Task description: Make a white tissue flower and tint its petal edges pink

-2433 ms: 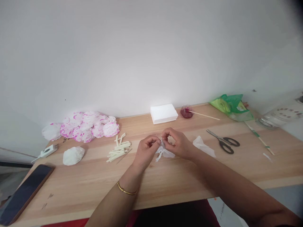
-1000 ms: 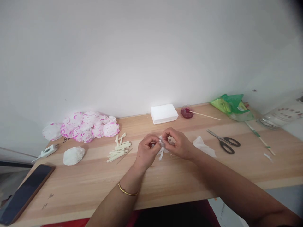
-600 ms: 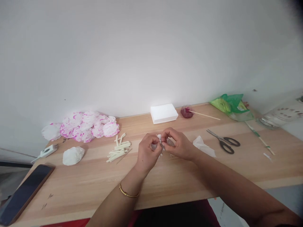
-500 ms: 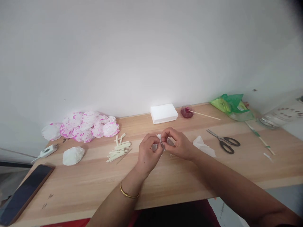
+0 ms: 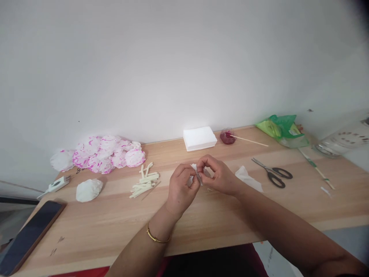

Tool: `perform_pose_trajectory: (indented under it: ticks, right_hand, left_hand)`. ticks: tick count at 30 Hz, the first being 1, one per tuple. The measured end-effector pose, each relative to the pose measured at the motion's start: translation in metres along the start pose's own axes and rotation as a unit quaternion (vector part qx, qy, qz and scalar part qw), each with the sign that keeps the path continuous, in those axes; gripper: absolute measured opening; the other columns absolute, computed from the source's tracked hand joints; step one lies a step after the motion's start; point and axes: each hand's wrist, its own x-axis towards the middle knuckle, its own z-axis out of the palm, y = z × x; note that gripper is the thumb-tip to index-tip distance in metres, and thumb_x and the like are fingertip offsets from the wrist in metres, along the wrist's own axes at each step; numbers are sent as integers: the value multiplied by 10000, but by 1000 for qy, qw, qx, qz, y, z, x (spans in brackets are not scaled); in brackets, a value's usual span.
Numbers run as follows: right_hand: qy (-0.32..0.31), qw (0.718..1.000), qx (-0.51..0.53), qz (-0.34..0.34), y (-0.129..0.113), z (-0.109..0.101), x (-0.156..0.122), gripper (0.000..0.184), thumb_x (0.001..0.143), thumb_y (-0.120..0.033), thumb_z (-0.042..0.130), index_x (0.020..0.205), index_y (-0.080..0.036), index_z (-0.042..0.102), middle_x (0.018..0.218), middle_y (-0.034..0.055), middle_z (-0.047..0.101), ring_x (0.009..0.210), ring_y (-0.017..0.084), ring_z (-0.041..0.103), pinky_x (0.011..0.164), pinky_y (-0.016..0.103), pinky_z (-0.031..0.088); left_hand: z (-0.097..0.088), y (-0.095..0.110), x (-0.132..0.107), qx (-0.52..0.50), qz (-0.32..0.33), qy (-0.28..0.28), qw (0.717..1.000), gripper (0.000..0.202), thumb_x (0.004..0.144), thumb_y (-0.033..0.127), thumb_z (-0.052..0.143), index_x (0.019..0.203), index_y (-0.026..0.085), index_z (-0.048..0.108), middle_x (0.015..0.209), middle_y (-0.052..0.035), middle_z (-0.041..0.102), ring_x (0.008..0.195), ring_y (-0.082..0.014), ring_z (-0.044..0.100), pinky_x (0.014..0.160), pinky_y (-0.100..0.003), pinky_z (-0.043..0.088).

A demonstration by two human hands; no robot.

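Observation:
Over the middle of the wooden table (image 5: 201, 223), both hands pinch a small bunched piece of white tissue paper (image 5: 195, 169). My left hand (image 5: 180, 188), with a gold bangle on its wrist, is closed around the paper's left side. My right hand (image 5: 217, 175) pinches it from the right with thumb and forefinger. Most of the paper is hidden between the fingers.
A pile of pink-edged paper flowers (image 5: 106, 153), a white paper ball (image 5: 88, 189) and several cream sticks (image 5: 144, 180) lie left. A white tissue stack (image 5: 199, 138), a red dish with a skewer (image 5: 227, 137), scissors (image 5: 273, 174), a loose tissue (image 5: 247, 177), a green bag (image 5: 281, 129) and a phone (image 5: 27, 236) also sit on the table.
The loose tail of tissue that hung below my hands has been gathered up between the fingers. My left hand has turned inward and closed more tightly on the paper.

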Motion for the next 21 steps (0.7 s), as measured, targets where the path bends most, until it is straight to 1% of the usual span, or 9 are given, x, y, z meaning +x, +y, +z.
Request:
perform_pose_trajectory:
  ticks: [4, 12, 18, 21]
  right_hand:
    - [-2, 1000, 1, 4, 1, 0, 0, 148, 729, -102, 532, 827, -206, 491, 751, -14, 547, 696, 125, 516, 649, 249, 430]
    - [-11, 999, 42, 27, 2, -2, -1, 152, 741, -97, 536, 846, -202, 504, 782, -12, 536, 735, 129, 524, 688, 259, 434]
    - [4, 997, 74, 36, 4, -4, -1, 159, 742, -91, 535, 852, -201, 499, 787, -10, 516, 749, 130, 515, 699, 260, 435]
    - [5, 997, 71, 36, 2, -4, 0, 155, 744, -95, 534, 851, -201, 497, 783, -6, 517, 748, 135, 513, 701, 269, 440]
  left_hand:
    - [1, 1, 0, 2, 15, 0, 1000, 105, 773, 97, 546, 778, 186, 600, 844, -56, 609, 823, -161, 584, 732, -291, 486]
    - [-2, 2, 0, -36, -24, -7, 999, 104, 779, 99, 555, 777, 186, 612, 858, -50, 597, 800, -143, 577, 705, -263, 469]
    - [-3, 2, 1, -48, -28, -4, 998, 116, 786, 93, 548, 776, 185, 619, 854, -45, 596, 793, -140, 571, 698, -259, 460]
    - [-3, 2, 1, -47, -29, -3, 998, 116, 785, 97, 548, 779, 187, 620, 853, -44, 595, 786, -141, 572, 690, -260, 461]
